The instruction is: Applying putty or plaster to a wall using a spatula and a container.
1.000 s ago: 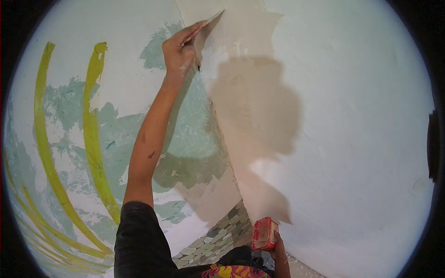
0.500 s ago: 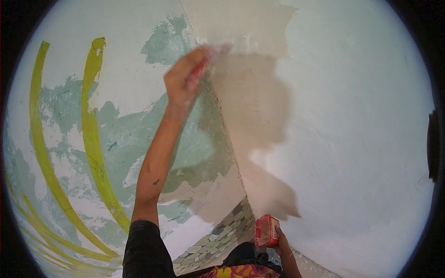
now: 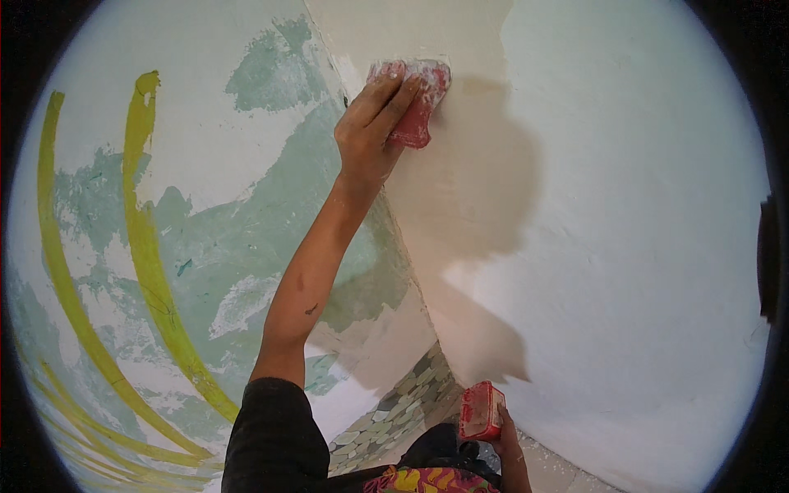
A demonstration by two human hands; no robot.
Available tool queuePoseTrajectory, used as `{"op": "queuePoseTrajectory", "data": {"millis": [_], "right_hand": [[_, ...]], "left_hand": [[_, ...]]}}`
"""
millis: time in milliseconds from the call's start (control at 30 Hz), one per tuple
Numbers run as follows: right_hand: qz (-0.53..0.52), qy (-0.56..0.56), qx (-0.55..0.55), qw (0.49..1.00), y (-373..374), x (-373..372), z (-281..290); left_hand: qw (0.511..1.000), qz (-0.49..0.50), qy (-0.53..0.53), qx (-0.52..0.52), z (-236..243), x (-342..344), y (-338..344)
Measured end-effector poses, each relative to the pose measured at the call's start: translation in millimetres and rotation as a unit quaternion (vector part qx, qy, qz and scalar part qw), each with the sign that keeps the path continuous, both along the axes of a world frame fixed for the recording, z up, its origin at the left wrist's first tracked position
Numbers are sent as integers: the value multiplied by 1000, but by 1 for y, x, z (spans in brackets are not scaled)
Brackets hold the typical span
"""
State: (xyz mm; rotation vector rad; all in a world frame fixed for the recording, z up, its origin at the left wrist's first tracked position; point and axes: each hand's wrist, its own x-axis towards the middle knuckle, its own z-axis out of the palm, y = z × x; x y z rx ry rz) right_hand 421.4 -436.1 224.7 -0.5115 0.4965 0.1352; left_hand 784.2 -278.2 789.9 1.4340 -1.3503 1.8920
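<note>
My left hand [image 3: 370, 131] reaches up to the wall corner, its fingers closed on a red plastic putty spreader [image 3: 415, 123]. White putty coats the spreader's upper edge, which lies against the beige strip of the right wall [image 3: 460, 33], just beside the corner line. Low down by my body, my right hand [image 3: 508, 440] grips a red rectangular plastic tub [image 3: 481, 411] by its side. White smears show on the tub; how much is inside I cannot tell.
The left wall [image 3: 263, 222] has patchy green and white areas and curved yellow stripes [image 3: 156, 263]. The right wall [image 3: 625, 246] is pale and smooth, with my shadow near the corner. Flooring in a stone pattern [image 3: 390, 411] shows below. A dark object [image 3: 768, 259] sits at the right rim.
My left hand has swung right, from the corner line onto the right wall, and the spreader now rests flatter there. The tub has shifted slightly right in view with my right hand.
</note>
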Motion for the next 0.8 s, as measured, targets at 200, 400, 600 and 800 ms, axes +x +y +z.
{"op": "queuePoseTrajectory", "data": {"millis": [200, 400, 600, 800], "right_hand": [[30, -22, -4, 999, -4, 5, 13], [50, -26, -40, 998, 5, 18, 14], [57, -18, -32, 998, 3, 19, 21], [44, -25, -26, 998, 2, 16, 20]], "left_hand": [[995, -3, 82, 65, -17, -24, 23], [979, -92, 182, -27, 28, -43, 24], [986, -26, 154, -53, -29, -61, -13], [952, -142, 246, -112, 2, -70, -1]]}}
